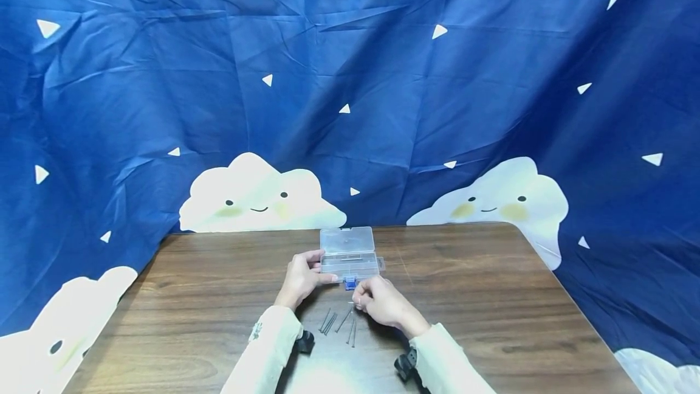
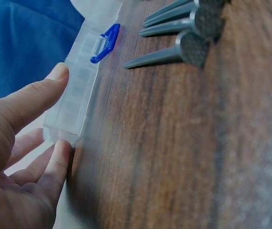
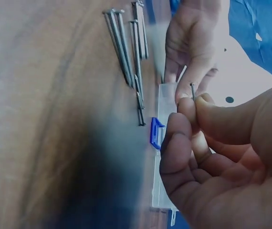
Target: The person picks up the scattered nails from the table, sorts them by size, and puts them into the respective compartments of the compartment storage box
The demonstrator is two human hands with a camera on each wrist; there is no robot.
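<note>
A clear plastic compartment box [image 1: 358, 271] lies on the table with its lid [image 1: 347, 240] raised toward the back. Its blue latch [image 1: 350, 285] hangs at the front. My left hand [image 1: 299, 276] grips the box's left end, thumb along the front wall and fingers around the corner. Between thumb and forefinger, my right hand [image 1: 381, 304] pinches a small nail [image 3: 193, 90], just in front of the box near the latch; its lower part is hidden by the fingers. Several larger nails [image 1: 328, 322] lie loose in front of the box, between both forearms.
The brown wooden table [image 1: 465, 297] stretches to both sides of the box. A blue cloth [image 1: 350, 65] printed with white clouds and triangles hangs behind it. Dark straps with wrist cameras [image 1: 406, 365] sit at both sleeves.
</note>
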